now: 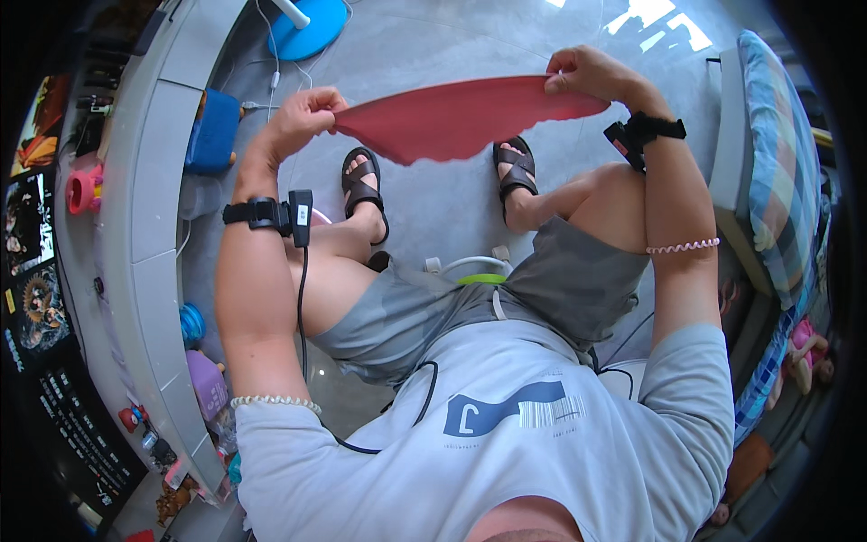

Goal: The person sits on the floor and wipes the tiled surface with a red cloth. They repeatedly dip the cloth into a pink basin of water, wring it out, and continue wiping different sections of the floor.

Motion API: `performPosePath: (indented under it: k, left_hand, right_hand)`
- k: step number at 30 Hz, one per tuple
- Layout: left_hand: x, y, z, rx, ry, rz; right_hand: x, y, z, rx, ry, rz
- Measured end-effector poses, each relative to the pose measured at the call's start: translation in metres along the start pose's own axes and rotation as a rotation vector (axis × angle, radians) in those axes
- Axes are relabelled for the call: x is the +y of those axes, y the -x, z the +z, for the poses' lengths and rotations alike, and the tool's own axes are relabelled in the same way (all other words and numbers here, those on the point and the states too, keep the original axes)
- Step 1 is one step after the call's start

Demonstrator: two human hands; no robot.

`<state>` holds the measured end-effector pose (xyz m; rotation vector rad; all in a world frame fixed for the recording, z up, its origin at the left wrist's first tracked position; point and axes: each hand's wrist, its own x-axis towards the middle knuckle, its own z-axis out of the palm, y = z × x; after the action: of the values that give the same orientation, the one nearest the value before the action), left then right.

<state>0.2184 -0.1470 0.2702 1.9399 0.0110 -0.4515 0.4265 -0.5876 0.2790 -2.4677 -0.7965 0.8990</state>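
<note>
A piece of red cloth (pixel 454 118) is stretched between my two hands, above the tiled floor and my sandalled feet. My left hand (pixel 305 122) pinches its left end between thumb and fingers. Near the right end, my right hand (pixel 586 74) grips the top edge, and a corner of the cloth hangs past that hand. The upper edge is fairly taut and the lower edge is uneven. Each forearm wears a black strap with a small device; a cable runs from the left device (pixel 301 218).
A long white cabinet (pixel 159 183) stands at the left, with a blue stool (pixel 213 132) and a purple one (pixel 206 383) beside it. Cables lie near a round blue base (pixel 311 34). At the right is a seat with a plaid cushion (pixel 772 156).
</note>
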Motion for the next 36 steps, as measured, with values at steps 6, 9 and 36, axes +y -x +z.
performPosePath:
  k: [6, 9, 36]
  left_hand:
    - [-0.006, 0.003, 0.019, -0.118, 0.024, -0.111]
    - [-0.021, 0.002, 0.042, -0.174, 0.065, -0.170]
    - [-0.137, -0.151, 0.074, 0.978, -0.407, 0.075]
  right_hand:
    - [0.001, 0.003, -0.006, -0.142, 0.019, 0.024]
    - [-0.002, -0.006, -0.007, -0.172, 0.018, 0.084]
    - [0.102, -0.243, 0.027, 0.661, -0.014, -0.856]
